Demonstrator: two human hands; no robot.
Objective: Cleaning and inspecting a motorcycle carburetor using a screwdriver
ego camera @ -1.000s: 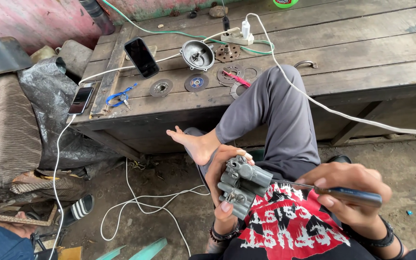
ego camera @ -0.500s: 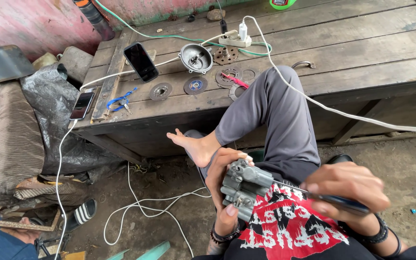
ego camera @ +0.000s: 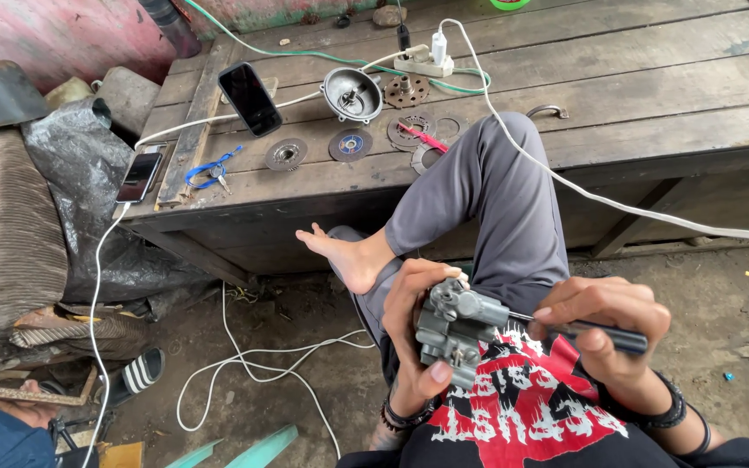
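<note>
My left hand (ego camera: 411,322) grips a grey metal carburetor (ego camera: 454,329) in front of my chest, fingers wrapped around its left side and thumb under it. My right hand (ego camera: 604,325) is closed around the black handle of a screwdriver (ego camera: 604,334), whose thin shaft points left into the carburetor's right side. Both hands hover over my red and black printed shirt (ego camera: 522,407). My bent leg in grey trousers (ego camera: 487,204) rises behind the hands, with a bare foot (ego camera: 344,256) tucked beside it.
A low wooden bench (ego camera: 652,95) holds a black phone (ego camera: 250,98), a second phone (ego camera: 140,176), blue-tagged keys (ego camera: 211,170), a round metal housing (ego camera: 352,94), several discs and gaskets (ego camera: 350,145), a power strip (ego camera: 424,62) and white cables (ego camera: 565,182). A sandal (ego camera: 140,373) lies on the dirt floor.
The view has shifted slightly. My hands stay on the carburetor and screwdriver, with the right hand turned a little on the handle.
</note>
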